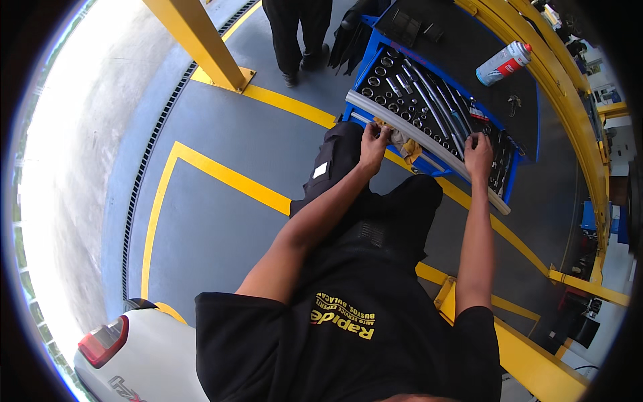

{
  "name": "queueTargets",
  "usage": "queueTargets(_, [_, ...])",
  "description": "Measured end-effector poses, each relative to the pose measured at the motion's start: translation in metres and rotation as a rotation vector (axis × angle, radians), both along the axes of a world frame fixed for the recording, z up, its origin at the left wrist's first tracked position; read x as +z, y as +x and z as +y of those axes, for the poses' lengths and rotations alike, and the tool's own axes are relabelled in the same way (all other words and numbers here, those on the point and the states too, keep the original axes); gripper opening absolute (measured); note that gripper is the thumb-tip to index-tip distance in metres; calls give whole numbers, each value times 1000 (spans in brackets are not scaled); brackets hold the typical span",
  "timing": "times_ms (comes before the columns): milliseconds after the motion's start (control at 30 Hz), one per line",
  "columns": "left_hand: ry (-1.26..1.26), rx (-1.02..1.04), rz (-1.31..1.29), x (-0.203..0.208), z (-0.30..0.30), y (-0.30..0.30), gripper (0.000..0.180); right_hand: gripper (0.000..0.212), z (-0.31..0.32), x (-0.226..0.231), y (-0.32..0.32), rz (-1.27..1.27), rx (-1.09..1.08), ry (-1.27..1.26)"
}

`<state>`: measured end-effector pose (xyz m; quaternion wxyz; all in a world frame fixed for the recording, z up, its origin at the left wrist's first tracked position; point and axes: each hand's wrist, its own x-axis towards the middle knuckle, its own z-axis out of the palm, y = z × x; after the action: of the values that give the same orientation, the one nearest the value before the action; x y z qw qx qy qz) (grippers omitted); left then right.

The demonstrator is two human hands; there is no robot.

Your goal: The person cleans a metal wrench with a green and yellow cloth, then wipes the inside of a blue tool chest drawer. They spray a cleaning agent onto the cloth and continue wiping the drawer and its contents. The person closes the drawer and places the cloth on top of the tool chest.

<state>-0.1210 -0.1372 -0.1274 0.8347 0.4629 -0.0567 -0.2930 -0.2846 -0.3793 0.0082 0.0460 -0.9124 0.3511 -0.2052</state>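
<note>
A blue tool drawer [353, 100] stands pulled out in front of me, with rows of chrome sockets [380, 71] and several long ratchet handles [429, 100] in its dark tray. My left hand [373, 147] is closed at the left of the drawer's grey front edge, its fingertips at a crumpled yellow-and-white cloth [407, 146] that lies or hangs beside it. Over the right part of the drawer, my right hand [477, 158] has its fingers curled together among the smaller tools. Whatever it pinches is too small to make out.
On the black cabinet top stands a white-and-red spray can [504, 63]. Another person's dark trousers [298, 33] show beyond the drawer's left. A yellow post [201, 40] rises at far left; yellow lift beams [536, 362] run at right. A white vehicle [140, 355] is at lower left.
</note>
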Motion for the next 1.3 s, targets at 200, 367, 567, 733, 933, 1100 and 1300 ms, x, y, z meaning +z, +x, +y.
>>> queueTargets(200, [-3,330,53,-14,5,50,32,20,2,-2,0,-21,7,-3])
queueTargets(367, [-172,667,148,1,0,93,35,20,9,2,10,-25,-11,58])
queueTargets(567, [-104,309,78,-4,-21,16,38,20,10,1,6,1,-23,-65])
queueTargets(733, [-67,260,35,-10,-10,29,32,19,20,-1,-3,-138,-46,-282])
queueTargets(933, [-151,337,146,-8,-5,51,36,13,25,-11,-5,-302,-19,-410])
queueTargets(1100, [218,-105,-343,-8,7,4,38,10,28,-11,-6,-398,43,-534])
queueTargets(1300, [79,-124,119,-19,35,-11,46,19,167,-92,-4,-576,251,105])
